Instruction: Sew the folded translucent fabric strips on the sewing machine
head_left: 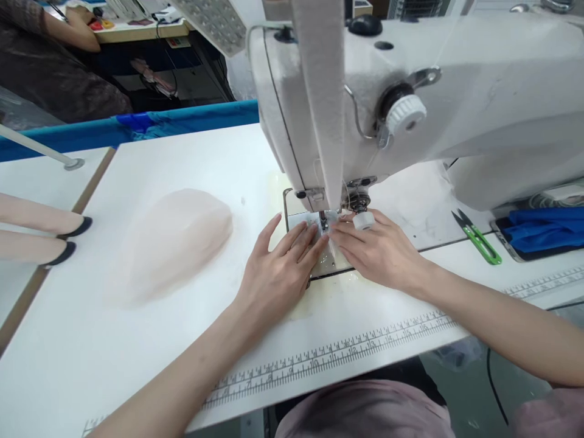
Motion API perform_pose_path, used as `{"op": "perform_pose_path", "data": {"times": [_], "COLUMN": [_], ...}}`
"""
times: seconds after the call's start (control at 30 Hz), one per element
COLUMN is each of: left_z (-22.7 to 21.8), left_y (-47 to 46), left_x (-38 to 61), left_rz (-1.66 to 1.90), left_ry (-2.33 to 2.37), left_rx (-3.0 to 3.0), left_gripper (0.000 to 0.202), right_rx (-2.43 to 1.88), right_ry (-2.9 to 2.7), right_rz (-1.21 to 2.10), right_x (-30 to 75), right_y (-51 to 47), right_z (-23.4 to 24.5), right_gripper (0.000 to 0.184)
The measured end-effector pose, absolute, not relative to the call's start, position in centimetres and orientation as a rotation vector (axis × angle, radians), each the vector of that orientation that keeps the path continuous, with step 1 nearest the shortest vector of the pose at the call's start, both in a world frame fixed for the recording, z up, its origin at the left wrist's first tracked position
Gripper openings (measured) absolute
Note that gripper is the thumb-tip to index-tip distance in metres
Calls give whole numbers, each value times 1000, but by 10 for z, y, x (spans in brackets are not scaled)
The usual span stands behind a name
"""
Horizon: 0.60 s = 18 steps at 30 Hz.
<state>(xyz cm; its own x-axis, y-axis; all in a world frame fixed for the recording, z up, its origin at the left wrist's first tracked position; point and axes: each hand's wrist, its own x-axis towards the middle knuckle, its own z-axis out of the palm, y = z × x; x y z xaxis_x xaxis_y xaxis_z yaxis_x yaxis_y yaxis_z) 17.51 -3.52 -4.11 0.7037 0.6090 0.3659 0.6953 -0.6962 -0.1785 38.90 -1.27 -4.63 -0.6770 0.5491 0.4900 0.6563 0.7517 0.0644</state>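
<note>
My left hand [278, 267] lies flat on the metal needle plate [325, 265] of a white sewing machine [410, 91], fingers stretched toward the presser foot [325, 220]. My right hand [378, 249] lies opposite it, fingers extended and pressing a small, thin, pale piece of fabric [332, 246] at the needle. The two sets of fingertips nearly meet just in front of the foot. The fabric is almost see-through and mostly hidden under my fingers.
A pile of pale pink sheer fabric [171, 240] lies on the white table [137, 340] to the left. Green thread snips [479, 238] and blue cloth [542, 228] sit at right. A printed ruler [347, 353] runs along the front edge. Another person [50, 55] is behind.
</note>
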Motion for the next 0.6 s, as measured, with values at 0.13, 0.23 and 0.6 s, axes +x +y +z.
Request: {"op": "perform_pose_path", "data": {"times": [0.13,0.23,0.6], "left_z": [-41,-40,-40], "left_y": [-41,-45,-47], "left_x": [176,177,178], "left_rz": [-452,-457,-518], "left_ry": [-982,-968,-998], "left_rx": [-2614,-2629,-2685], "left_gripper": [40,38,42], "right_rx": [-892,-880,-807], "right_ry": [-2518,-2553,-2550], "right_rz": [-291,-312,-352], "right_x": [389,390,391], "right_y": [-17,-19,-20], "right_z": [-46,-45,-42], "right_gripper": [34,38,36]}}
